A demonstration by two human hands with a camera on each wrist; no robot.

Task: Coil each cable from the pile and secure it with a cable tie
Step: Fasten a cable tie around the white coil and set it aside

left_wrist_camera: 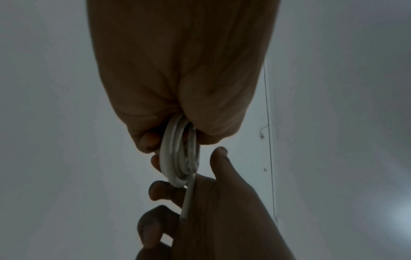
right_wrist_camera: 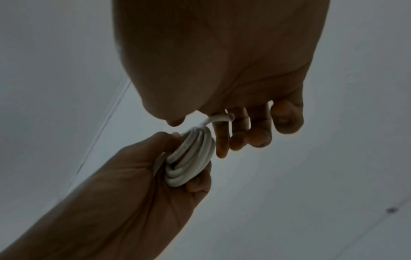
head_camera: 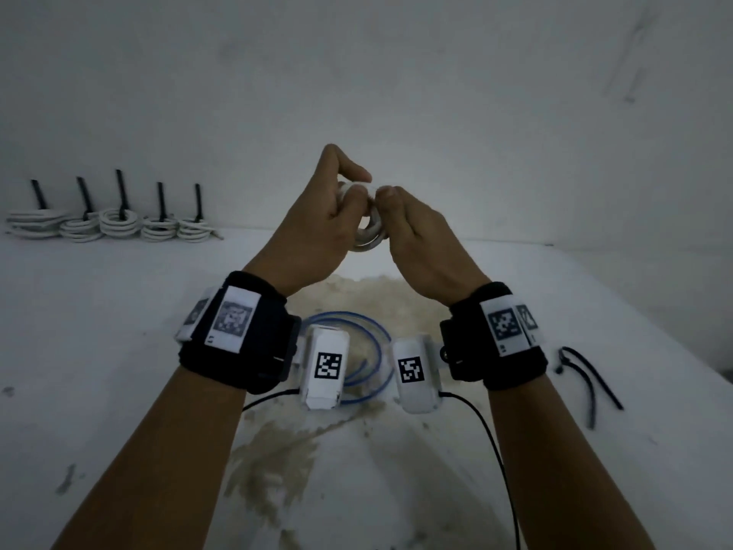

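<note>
A white cable (head_camera: 367,228), wound into a small coil, is held up in the air above the table (head_camera: 119,351). The left hand (head_camera: 317,228) is clamped around the coil. The right hand (head_camera: 420,240) pinches the cable's loose end. Under the coil lies a blue cable (head_camera: 357,351); to its right, black ties (head_camera: 587,375); far to its left, five tied coils (head_camera: 115,226).

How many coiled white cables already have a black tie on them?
5, in a row along the back left of the table by the wall: coils at and. None seems hidden.
</note>
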